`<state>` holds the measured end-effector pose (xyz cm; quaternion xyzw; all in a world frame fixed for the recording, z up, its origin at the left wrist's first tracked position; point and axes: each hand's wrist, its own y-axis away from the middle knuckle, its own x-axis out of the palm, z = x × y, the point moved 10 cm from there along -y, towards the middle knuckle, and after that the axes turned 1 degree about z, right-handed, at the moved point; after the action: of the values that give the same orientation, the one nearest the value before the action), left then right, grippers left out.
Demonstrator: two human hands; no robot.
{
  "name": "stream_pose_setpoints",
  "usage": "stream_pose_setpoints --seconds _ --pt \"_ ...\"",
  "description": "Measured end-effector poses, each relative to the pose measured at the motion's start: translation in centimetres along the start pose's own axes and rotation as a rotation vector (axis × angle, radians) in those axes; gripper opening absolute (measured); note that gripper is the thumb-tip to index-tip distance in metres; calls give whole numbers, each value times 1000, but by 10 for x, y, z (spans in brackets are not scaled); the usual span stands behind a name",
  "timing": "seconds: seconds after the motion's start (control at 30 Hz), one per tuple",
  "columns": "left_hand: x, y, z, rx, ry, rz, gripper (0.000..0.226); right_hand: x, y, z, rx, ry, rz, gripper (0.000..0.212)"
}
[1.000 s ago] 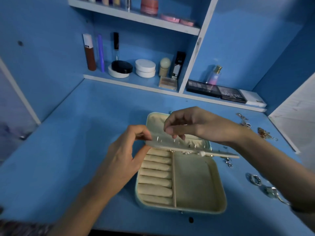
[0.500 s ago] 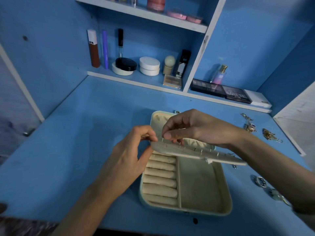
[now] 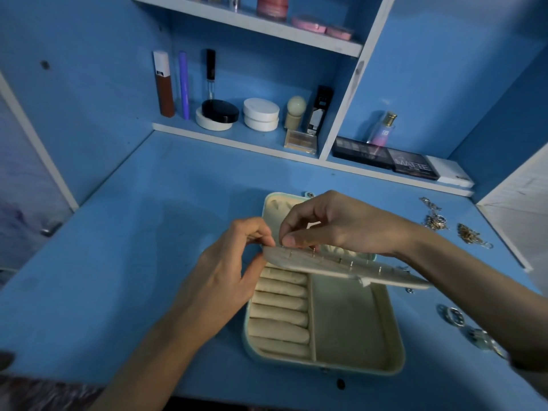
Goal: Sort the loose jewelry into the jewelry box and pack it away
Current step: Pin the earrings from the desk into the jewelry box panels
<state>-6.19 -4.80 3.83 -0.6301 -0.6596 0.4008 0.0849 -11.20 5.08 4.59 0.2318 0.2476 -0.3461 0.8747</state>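
Holding the flap still was the big thing in this step. The left hand pinched the flap's left end between thumb and fingers. The right hand pinched the flap's top edge close by with thumb and first finger. It was most likely pushing in a tiny earring, but that was too small to see for sure.

To do it well, the left hand should keep the flap flat and steady, so it does not wobble. The right hand should push straight through and go slow, because little pins already stuck up along the flap and could be knocked.

The jewelry box lay open on the counter, near the front edge and a bit right of the middle. The flap hung over it, just above the ring rolls. Loose chains lay near the counter's right edge toward the back. Some rings lay by the same edge, nearer the front. They were still waiting to go in.

Since a second before, not much had changed. The left hand kept the same pinch. The right thumb had come down from just above the flap to sit right on its edge. The box had stayed where it was.
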Motion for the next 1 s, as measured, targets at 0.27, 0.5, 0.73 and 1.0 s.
stream_pose_setpoints --seconds 0.27,0.5,0.73,1.0 --pt "-1 1 3 -4 35 1 57 2 -5 9 5 64 116 8" --pt "-2 -1 -2 22 62 -2 43 6 -11 14 -9 90 187 18" --pt "-1 2 2 25 32 -2 59 8 -13 12 0 108 203 15" --pt "-1 0 0 35 60 -7 50 12 -16 12 23 149 223 14"
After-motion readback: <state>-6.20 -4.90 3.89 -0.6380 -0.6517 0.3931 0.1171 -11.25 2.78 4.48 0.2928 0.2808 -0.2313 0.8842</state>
